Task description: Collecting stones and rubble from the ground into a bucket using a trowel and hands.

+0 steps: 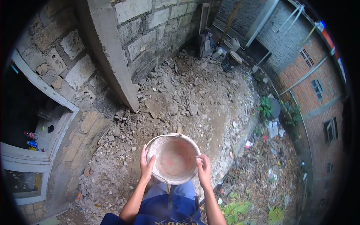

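A round, cement-stained bucket [173,157] is held in front of my body, its mouth facing up. Grey dust and a reddish patch show on its inside, with no load visible in it. A thin wire handle lies along its rim. My left hand [146,165] grips the left side, thumb over the rim and fingers around the outside. On the opposite side, my right hand [203,168] holds the rim with bent fingers. Underneath, the bucket's outer wall is mostly hidden from sight.
Broken stone and loose soil [176,97] cover the uneven ground ahead. A concrete pillar [112,48] stands by the block wall at left, near a white-framed window [62,138]. Leaves and litter [262,176] lie at right. Several containers and a drum [230,62] stand at the back.
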Demonstrator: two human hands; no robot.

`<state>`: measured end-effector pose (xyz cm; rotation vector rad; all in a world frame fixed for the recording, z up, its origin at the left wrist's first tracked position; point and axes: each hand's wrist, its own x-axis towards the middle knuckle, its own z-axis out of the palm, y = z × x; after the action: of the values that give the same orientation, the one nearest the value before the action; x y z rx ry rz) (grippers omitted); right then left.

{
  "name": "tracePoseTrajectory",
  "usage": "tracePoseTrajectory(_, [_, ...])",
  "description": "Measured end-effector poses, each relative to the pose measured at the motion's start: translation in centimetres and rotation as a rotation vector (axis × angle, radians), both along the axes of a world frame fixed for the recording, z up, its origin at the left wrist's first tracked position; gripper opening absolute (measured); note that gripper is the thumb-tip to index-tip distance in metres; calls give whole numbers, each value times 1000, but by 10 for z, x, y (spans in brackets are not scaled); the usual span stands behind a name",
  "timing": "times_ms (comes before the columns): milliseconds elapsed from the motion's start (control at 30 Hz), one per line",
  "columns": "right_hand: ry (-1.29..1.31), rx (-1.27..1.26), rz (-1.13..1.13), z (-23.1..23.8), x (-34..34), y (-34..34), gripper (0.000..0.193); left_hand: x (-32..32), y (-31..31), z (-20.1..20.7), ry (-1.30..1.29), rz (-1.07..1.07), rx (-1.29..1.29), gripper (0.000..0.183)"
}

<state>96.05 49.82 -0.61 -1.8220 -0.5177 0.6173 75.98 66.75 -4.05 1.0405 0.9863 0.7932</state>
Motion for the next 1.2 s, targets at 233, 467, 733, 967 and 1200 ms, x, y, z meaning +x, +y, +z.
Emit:
tracePoseTrajectory(233, [87, -36, 385, -88, 114, 206, 30, 59, 109, -68, 92, 423, 55, 76])
tracePoseTrajectory(467, [114, -159, 847, -166, 216, 393, 40, 145, 178, -156, 189, 823, -28, 70])
tracePoseTrajectory(733, [66, -230, 909, -283, 307, 489, 44, 240, 247, -278, 148, 950, -168, 65])
tracePoseTrajectory(967, [176, -283, 1132, -497, 283, 557, 39, 214, 272, -498, 262, 1199, -131, 55])
tracePoseTrajectory(1200, [406, -30, 1240, -693, 248, 595, 38, 185, 301, -616, 665, 1165, 171, 51])
